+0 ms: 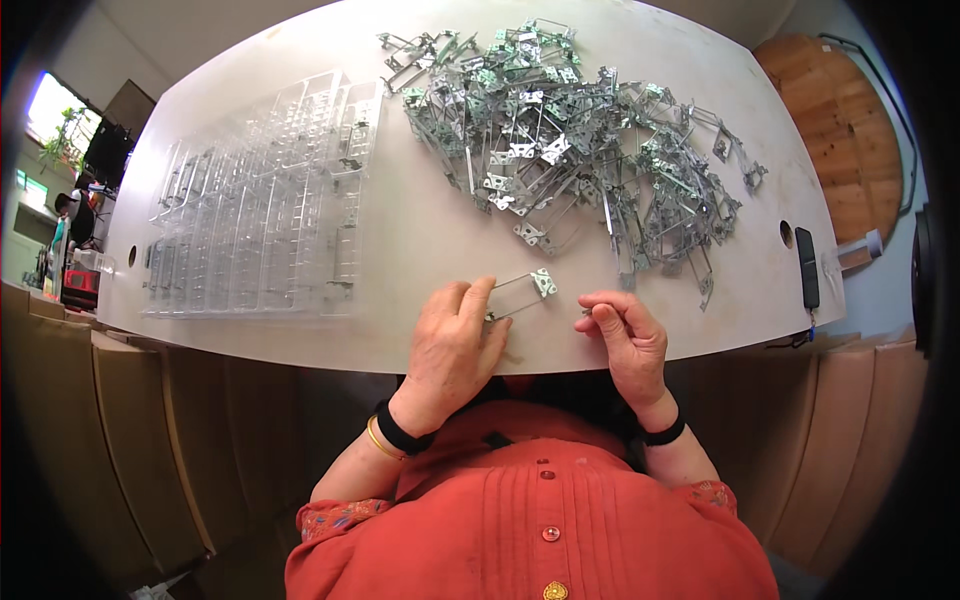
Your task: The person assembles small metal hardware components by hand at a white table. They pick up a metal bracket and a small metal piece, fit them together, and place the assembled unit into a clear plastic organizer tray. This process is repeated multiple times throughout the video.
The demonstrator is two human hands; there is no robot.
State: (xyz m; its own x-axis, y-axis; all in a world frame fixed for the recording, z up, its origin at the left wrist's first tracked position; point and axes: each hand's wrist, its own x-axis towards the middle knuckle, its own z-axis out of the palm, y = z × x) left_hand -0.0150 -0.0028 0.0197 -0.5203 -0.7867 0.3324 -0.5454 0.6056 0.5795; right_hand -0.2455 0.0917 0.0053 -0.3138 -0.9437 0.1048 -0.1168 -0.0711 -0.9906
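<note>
Near the table's front edge, my left hand is closed on one end of a small metal bracket frame, made of thin rods with a perforated plate at the far end. That plated end points right, toward my other hand. A short gap away, my right hand has its thumb and fingers pinched together. Something tiny may sit at its fingertips, too small to name. Beyond both hands lies a large tangled heap of similar metal bracket frames.
Clear plastic trays with slots, some holding metal parts, lie stacked on the left of the white table. A black phone-like object rests at the right edge. A round wooden board stands beyond it. Cardboard boxes flank me below.
</note>
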